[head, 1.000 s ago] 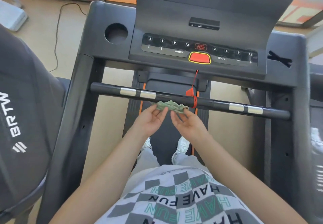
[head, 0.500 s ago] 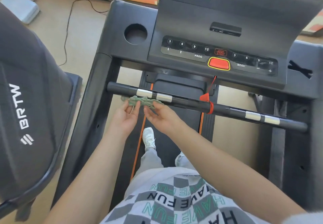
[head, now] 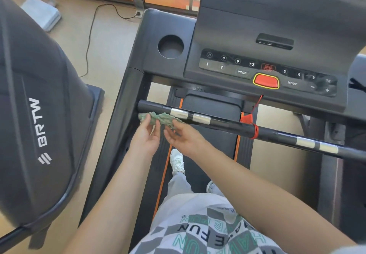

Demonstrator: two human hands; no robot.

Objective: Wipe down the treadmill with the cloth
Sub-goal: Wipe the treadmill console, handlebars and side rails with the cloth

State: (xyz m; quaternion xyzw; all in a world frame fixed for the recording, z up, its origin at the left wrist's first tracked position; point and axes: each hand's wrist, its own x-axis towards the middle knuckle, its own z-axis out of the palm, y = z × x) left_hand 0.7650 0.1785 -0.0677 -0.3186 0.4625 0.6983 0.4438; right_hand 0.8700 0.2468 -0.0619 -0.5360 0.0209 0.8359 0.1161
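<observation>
Cloth bunched against the near side of the crossbar of the treadmill, at the bar's far left end, just beside the left upright; pinched on one side by the fingertips of the left hand, on the other by those of the right hand; palms turned up, fingers loosely curled onto the fabric, nothing else held.

Probably mid-wipe of the bar; best done with the cloth pulled taut between the two pinches, pressed snug to the tube and drawn along with even pressure across the silver grip plates.

Hardly any room leftward: upright right there, neighbouring black machine beyond; open run rightward along the bar as far as the red safety clip and its cord looped round the tube; better lifted over than snagged. Console above and belt below free of obstacles.
</observation>
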